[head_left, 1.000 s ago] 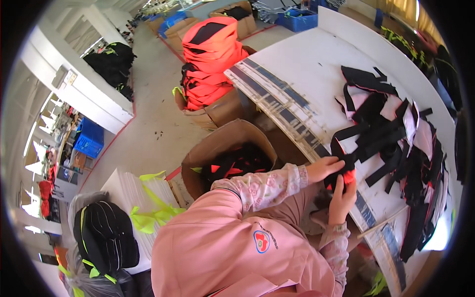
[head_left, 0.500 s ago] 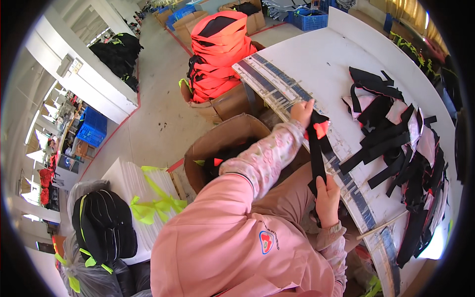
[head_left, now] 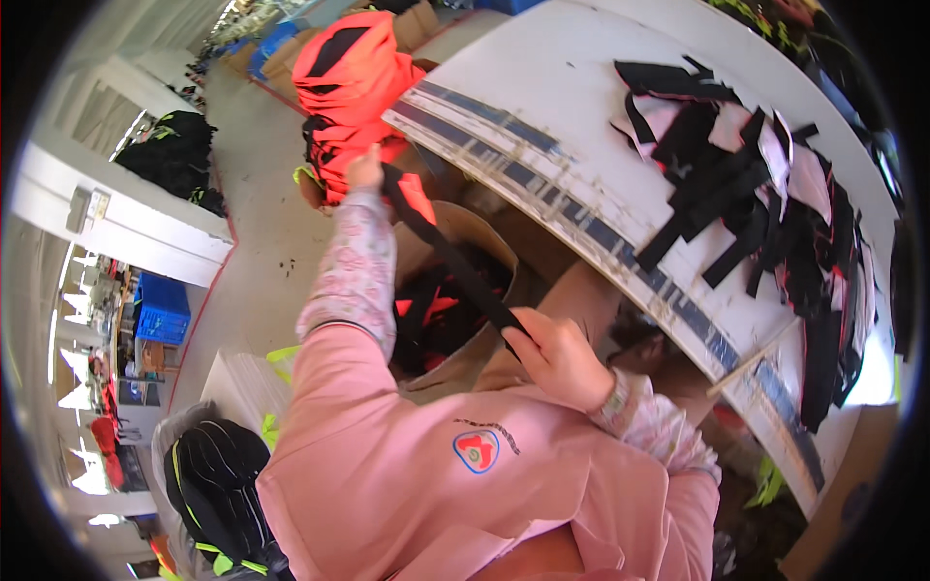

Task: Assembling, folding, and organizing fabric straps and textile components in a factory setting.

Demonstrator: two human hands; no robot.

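A black fabric strap with an orange patch at its far end runs taut between my hands. My left hand, arm stretched far out, is closed on the end beside the patch. Closer to my body, my right hand pinches the strap between thumb and fingers. Beneath the strap stands an open cardboard box with black and orange fabric pieces inside. To the right, a heap of black straps and pale fabric pieces lies on the white table.
A tall stack of orange fabric stands just beyond my left hand. The table's worn, taped edge runs along my right. At lower left are a black bundle and a white stack. A white pillar rises farther left.
Both hands have swung left with the strap, from the table edge to above the open box. My left arm has stretched farther out, and the strap is now straight. The view has shifted too.
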